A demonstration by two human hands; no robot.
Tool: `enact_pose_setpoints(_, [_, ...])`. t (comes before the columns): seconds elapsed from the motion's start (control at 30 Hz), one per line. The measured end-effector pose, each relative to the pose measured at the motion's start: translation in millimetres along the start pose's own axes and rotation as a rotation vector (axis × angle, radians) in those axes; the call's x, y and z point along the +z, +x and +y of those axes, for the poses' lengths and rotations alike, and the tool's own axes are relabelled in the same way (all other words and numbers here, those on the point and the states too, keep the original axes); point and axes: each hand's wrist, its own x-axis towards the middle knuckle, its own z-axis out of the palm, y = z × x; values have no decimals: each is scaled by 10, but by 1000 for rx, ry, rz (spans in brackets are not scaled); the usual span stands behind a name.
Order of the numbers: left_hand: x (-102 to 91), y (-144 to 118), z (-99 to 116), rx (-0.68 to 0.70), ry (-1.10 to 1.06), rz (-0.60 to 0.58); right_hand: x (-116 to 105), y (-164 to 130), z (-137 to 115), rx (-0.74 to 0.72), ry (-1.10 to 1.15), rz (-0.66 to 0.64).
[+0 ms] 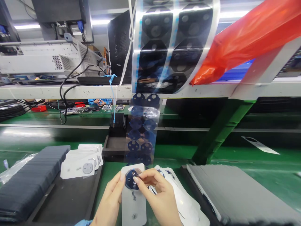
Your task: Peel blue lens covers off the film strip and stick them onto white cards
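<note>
A white phone back cover (133, 208) stands lengthwise in front of me, with dark printed marks below its camera area. My left hand (110, 196) grips its upper left edge between thumb and fingers. Over the camera area lies a dark round film sticker (130, 180) with several small holes. My right hand (162, 194) pinches at the sticker's right side, thumb and forefinger nearly together. Behind the cover hangs a clear strip (141, 135) of similar dark stickers, coming down from a large roll (171, 47) above.
More white covers are stacked left (80, 163) over a black tray (66, 197), and a fanned pile (185, 201) lies right. A dark padded block (35, 182) and a grey pad (240, 191) flank them. A white rail (94, 92) crosses above; a red plastic bag (235, 44) hangs upper right.
</note>
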Motion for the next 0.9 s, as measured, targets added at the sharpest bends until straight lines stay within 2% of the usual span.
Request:
enact_pose_setpoints(0.1, [28, -2, 20, 37, 67, -18, 6, -12, 33, -28, -43, 2])
enact_pose_setpoints(0.17, [58, 2, 50, 58, 116, -36, 0, -18, 51, -115, -144, 29])
enact_pose_setpoints(0.27, [88, 11, 73, 71, 129, -40, -25, -6, 83, -251, -320, 143])
enact_pose_setpoints(0.37, [104, 8, 51, 65, 82, 1, -56, 19, 86, -221, -339, 244])
enact_pose_setpoints(0.43, [119, -5, 28, 69, 70, 27, -65, 24, 52, -154, -266, 182])
enact_pose_setpoints(0.57, [171, -29, 10, 62, 107, 14, -60, -3, -60, 28, -40, -57])
enact_pose_setpoints(0.63, [194, -32, 16, 43, 116, 6, -63, -18, -88, 83, 15, -112])
enact_pose_setpoints(0.77, [204, -27, 24, 20, 121, 5, -104, -6, -81, 82, 37, -151])
enact_pose_setpoints(0.9, [166, 0, 4, -14, 36, -32, -173, 44, -115, 95, 36, -257])
